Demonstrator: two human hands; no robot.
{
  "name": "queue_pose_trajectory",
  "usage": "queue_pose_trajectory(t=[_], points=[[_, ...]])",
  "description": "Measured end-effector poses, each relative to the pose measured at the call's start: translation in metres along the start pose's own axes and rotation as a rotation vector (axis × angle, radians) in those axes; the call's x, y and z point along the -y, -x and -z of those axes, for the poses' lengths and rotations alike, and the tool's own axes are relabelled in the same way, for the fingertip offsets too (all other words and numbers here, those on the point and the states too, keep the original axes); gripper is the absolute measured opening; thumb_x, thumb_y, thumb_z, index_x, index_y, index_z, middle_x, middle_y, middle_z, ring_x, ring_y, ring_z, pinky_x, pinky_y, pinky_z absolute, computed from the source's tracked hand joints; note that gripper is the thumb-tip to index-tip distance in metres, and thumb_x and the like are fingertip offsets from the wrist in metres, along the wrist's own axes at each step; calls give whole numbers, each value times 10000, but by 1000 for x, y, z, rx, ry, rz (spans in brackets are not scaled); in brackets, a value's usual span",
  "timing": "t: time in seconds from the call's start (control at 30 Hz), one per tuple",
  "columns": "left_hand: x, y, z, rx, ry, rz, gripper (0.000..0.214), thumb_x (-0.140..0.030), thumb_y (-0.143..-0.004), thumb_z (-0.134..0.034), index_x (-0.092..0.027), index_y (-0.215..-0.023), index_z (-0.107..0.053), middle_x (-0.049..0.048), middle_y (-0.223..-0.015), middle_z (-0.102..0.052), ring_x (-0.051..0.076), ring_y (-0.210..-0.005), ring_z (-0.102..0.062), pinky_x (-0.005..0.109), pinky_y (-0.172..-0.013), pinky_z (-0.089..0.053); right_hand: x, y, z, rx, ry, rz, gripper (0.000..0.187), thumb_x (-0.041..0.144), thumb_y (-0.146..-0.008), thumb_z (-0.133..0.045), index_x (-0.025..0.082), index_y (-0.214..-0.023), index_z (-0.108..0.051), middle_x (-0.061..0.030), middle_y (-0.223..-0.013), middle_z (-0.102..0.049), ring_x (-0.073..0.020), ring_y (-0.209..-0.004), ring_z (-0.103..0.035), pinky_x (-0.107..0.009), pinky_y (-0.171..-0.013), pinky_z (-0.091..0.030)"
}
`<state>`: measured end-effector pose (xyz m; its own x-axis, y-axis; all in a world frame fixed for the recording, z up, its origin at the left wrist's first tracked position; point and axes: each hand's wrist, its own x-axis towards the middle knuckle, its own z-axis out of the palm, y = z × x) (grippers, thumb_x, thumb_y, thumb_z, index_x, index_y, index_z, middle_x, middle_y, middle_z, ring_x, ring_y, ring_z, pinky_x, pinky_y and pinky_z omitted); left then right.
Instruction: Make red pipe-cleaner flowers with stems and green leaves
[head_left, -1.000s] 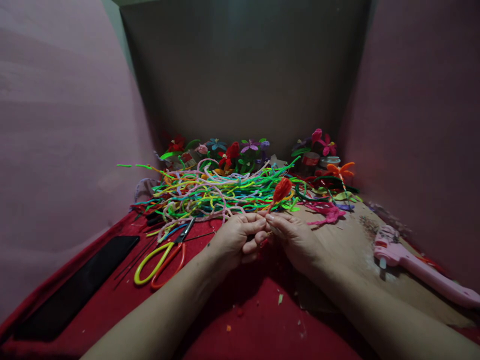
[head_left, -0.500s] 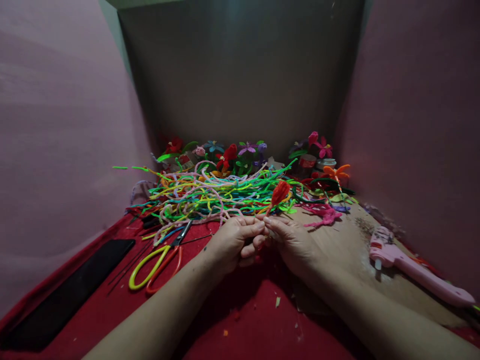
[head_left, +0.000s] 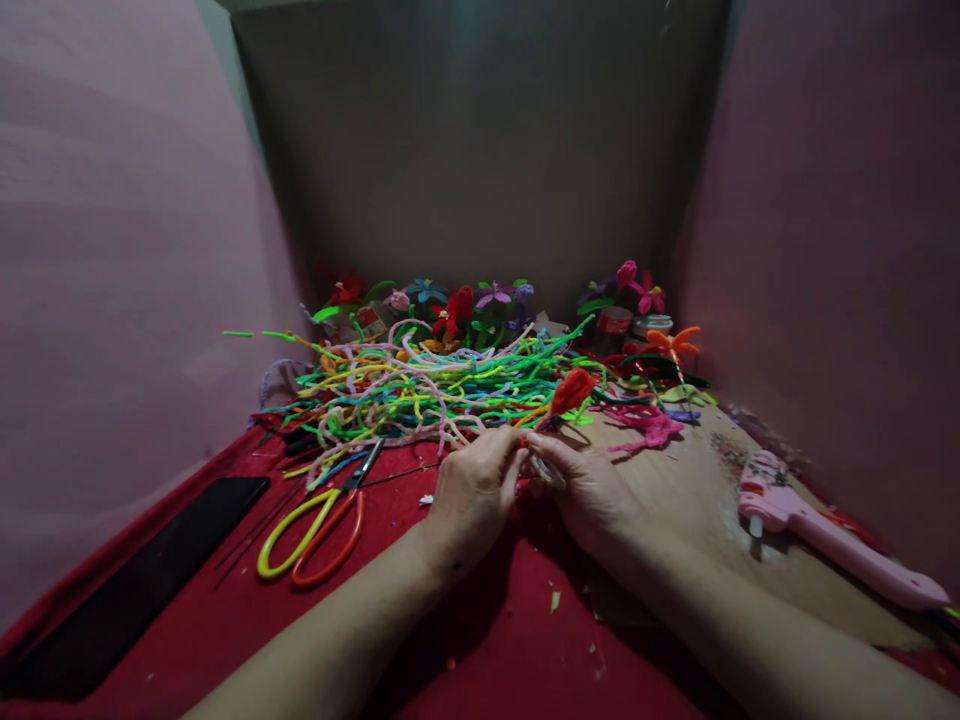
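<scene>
Between my two hands is a red-orange pipe-cleaner flower bud (head_left: 572, 393), its head tilted up to the right. My left hand (head_left: 480, 485) pinches around the lower end of the bud's stem, fingers curled inward. My right hand (head_left: 589, 490) grips the same stem from the other side, thumb and forefinger pressed together just under the head. The fingertips nearly meet, and much of the stem is hidden by them. Behind the hands spreads a tangled pile of colourful pipe cleaners (head_left: 420, 385).
Scissors (head_left: 322, 535) with yellow and orange handles lie left of my hands, near a black flat object (head_left: 142, 585). A pink glue gun (head_left: 832, 545) rests on cardboard (head_left: 697, 520) at the right. Finished flowers (head_left: 454, 315) and a glass jar (head_left: 652, 325) stand at the back.
The bud's head has shifted slightly right and leans more that way. My left hand has turned over, its back now facing up with the fingers tucked under.
</scene>
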<state>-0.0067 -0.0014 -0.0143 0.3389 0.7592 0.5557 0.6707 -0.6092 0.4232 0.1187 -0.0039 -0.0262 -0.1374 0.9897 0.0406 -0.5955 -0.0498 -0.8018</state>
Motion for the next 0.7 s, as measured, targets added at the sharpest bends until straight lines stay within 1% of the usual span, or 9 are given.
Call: queue_pose_trajectory(t=[0.03, 0.1, 0.2, 0.27, 0.37, 0.43, 0.53, 0.63, 0.7], points=[[1, 0, 0, -4, 8, -18, 184, -194, -867, -409, -161, -835, -588, 32, -756, -614, 127, -678, -532, 236, -645, -382, -1, -1, 2, -12, 12, -6, 113, 278, -688, -678, 172, -724, -696, -4, -679, -638, -106, -571, -516, -218, -493, -379], [2, 0, 0, -7, 55, 5, 187, -187, -863, -415, -166, -814, -594, 14, -718, -607, 113, -644, -525, 221, -621, -374, -3, -2, 4, -26, 47, -6, 139, 304, -693, -679, 169, -727, -696, -9, -673, -626, -108, -571, -507, -216, -480, -358], [0, -3, 2, 2, 193, 117, 175, -202, -845, -451, -167, -759, -599, -14, -646, -580, 89, -576, -503, 201, -572, -362, -2, -2, 5, -19, 106, -12, 189, 334, -678, -696, 165, -762, -702, -9, -652, -606, -107, -567, -489, -218, -478, -336], [-2, -6, 3, 28, 343, 218, 181, -234, -831, -471, -163, -710, -584, -32, -588, -543, 72, -502, -469, 188, -508, -350, 0, -2, 4, 6, 133, -8, 190, 337, -674, -700, 168, -760, -701, 1, -636, -596, -93, -545, -465, -215, -481, -326], [-5, -10, 7, 120, 632, 416, 196, -282, -817, -479, -161, -672, -529, -62, -501, -471, 49, -359, -392, 175, -377, -296, 3, -1, 2, 83, 147, 17, 166, 341, -715, -659, 184, -758, -694, -2, -664, -617, -105, -575, -497, -231, -527, -363], [-7, -12, 10, 182, 803, 518, 196, -293, -809, -488, -159, -668, -502, -67, -488, -464, 42, -305, -371, 165, -316, -262, 4, -1, 1, 132, 149, 27, 163, 341, -742, -622, 191, -748, -687, -12, -674, -633, -128, -606, -529, -255, -566, -391], [-7, -12, 14, 239, 1017, 602, 173, -289, -795, -523, -152, -692, -504, -65, -508, -473, 26, -278, -338, 144, -269, -251, 5, 0, 0, 153, 142, 11, 165, 338, -751, -602, 191, -724, -674, -10, -638, -632, -136, -578, -537, -283, -597, -412], [-5, -12, 16, 317, 1226, 678, 116, -271, -792, -542, -157, -781, -526, -77, -518, -451, 9, -275, -267, 130, -249, -269, 6, -1, 1, 110, 132, 12, 139, 320, -725, -634, 186, -712, -667, 4, -633, -628, -128, -587, -541, -286, -635, -421], [-2, -12, 17, 379, 1333, 700, 97, -252, -795, -542, -161, -825, -530, -81, -522, -436, 4, -280, -236, 124, -243, -279, 6, -1, 2, 98, 126, 19, 141, 315, -708, -653, 177, -727, -673, 0, -659, -639, -134, -630, -555, -289, -667, -428]])
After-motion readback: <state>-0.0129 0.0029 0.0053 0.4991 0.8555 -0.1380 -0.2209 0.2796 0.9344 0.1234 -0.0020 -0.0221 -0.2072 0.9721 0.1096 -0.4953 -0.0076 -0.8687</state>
